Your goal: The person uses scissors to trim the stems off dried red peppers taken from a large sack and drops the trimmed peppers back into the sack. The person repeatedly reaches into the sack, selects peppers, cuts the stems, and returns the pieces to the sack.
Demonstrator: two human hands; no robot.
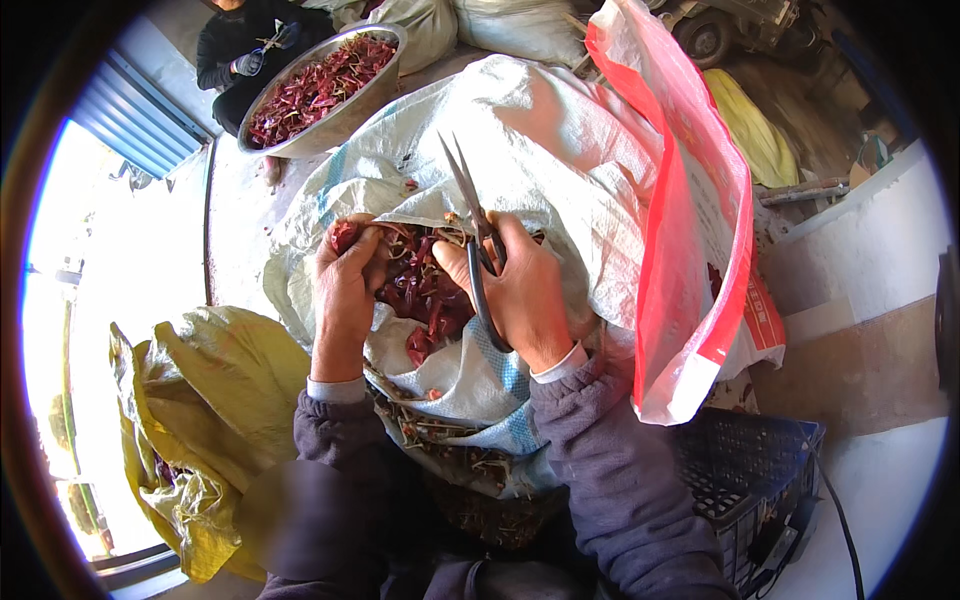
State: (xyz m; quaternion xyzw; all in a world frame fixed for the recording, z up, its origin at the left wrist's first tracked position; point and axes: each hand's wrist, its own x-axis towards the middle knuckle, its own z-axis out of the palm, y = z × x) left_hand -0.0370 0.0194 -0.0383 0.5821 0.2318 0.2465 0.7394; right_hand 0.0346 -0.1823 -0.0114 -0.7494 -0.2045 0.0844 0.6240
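Note:
Between my forearms a white woven sack [525,142] gapes, with dried red chilies [427,289] and their pale stems inside. My left hand [345,277], at the left side of the opening, grips a dried red chili [346,237] between thumb and fingers. Black-handled scissors [476,217] sit in my right hand [517,292] over the chilies, their blades pointing up and away from me and slightly parted. Cut stem bits [450,439] lie in the folds of the sack nearest my body.
A metal basin [315,124] of chilies stands at the far left beside another person [247,64], whose gloved hand holds scissors. A red-and-white bag [697,225] rises at the right. Below it is a dark plastic crate [739,472]. A yellow woven sack [217,397] slumps at the left.

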